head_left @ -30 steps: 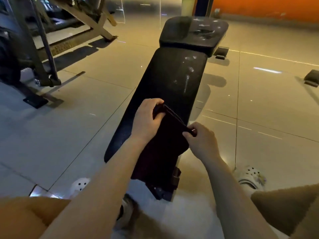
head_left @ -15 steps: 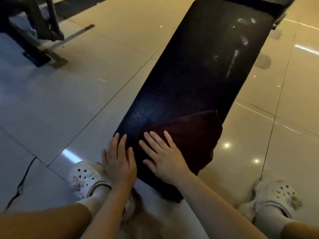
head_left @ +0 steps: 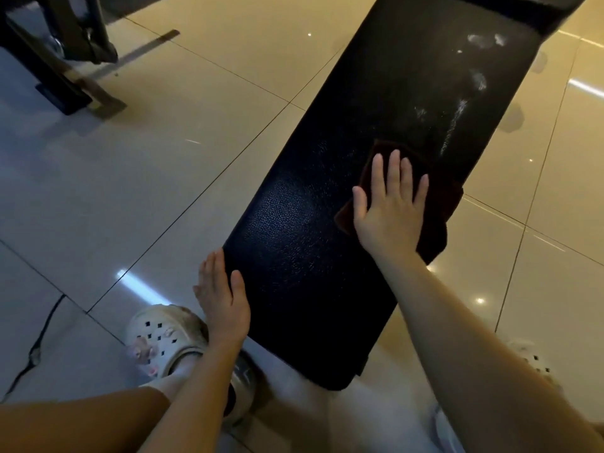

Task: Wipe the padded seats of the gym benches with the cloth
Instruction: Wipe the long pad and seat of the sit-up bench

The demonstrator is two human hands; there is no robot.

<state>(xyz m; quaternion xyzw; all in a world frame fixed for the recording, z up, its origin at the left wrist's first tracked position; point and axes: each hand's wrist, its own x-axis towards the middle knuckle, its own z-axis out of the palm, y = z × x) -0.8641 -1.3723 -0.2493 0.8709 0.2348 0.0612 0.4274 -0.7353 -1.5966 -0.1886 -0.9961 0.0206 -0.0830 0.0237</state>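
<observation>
While your right hand (head_left: 390, 207) lies flat with its fingers straight and spread, it presses the dark cloth (head_left: 439, 204) down onto the black padded seat (head_left: 310, 256) of the bench. The cloth shows beyond your fingertips and out past the little-finger side of that hand, where its edge hangs over the seat's right border. Just ahead of your fingertips, white smears (head_left: 457, 116) streak the padding, and more sit farther up the seat. Your left hand (head_left: 224, 302) is open too, fingers straight and together, its thumb side resting against the seat's near left edge, well apart from the cloth. Below that wrist sits your white perforated clog (head_left: 163, 335) on the glossy tiled floor (head_left: 163, 178). Far beyond your left hand, the dark metal frame (head_left: 62, 50) of another machine stands on the tiles.
</observation>
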